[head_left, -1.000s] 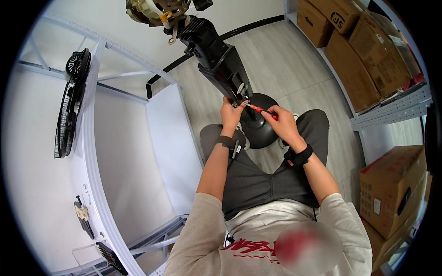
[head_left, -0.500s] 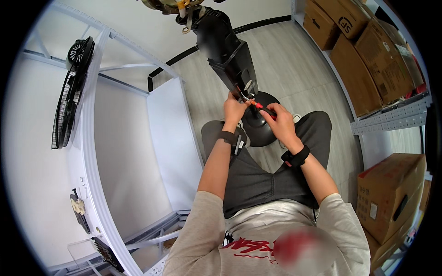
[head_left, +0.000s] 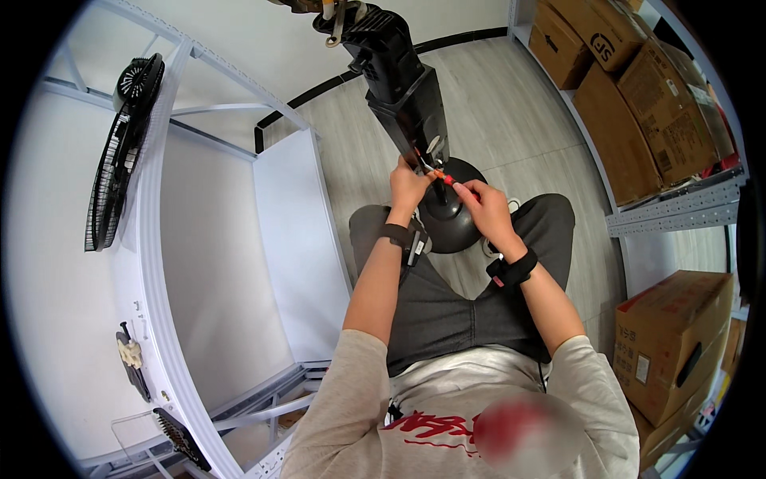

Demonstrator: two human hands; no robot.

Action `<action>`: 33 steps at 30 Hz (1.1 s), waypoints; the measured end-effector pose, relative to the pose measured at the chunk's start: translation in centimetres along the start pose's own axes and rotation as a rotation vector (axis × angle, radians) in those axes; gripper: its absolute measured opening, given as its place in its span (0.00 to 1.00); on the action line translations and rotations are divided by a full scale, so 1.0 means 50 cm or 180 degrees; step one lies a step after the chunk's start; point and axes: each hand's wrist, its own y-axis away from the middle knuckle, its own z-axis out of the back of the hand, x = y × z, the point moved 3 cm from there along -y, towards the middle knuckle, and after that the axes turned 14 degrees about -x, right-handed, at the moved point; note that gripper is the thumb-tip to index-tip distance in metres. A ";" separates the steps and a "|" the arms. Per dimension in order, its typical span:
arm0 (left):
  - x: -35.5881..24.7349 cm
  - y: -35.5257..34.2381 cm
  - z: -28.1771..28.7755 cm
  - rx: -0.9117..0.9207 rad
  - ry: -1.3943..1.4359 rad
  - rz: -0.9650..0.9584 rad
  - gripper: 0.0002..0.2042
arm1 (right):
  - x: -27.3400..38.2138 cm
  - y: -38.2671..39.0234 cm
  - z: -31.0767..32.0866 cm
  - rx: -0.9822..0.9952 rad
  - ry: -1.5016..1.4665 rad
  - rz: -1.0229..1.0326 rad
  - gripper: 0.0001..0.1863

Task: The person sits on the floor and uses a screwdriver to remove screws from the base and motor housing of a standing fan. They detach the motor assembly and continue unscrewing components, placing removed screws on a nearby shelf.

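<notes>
From my end of the feed, I have the screwdriver [head_left: 448, 180] just above the middle of the frame, its red handle closed in the bent fingers and thumb of the right hand [head_left: 490, 214], with no slack that I can see. It points up and left toward the lower end of the black column [head_left: 405, 104], which leans down from the top of the frame over the round base [head_left: 451, 225]. The left hand [head_left: 408, 188] is bent against that lower end, its thumb side close by the tool's tip; some fingers are hidden, so I cannot tell how tightly they close. I judge the step in hand to be screwdriver work at the column's lower end, though I cannot make out a screw or whether the tip is seated. From here, the next move calls for the left hand to keep the column steady and the right to hold the tool in line, turning without slipping. The fan head [head_left: 120, 172] lies apart on the white shelf [head_left: 148, 271], upper left.
</notes>
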 end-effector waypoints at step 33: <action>-0.002 0.003 0.001 0.0059 0.0076 0.0012 0.24 | 0.022 -0.003 0.005 -0.0135 0.0206 0.0173 0.18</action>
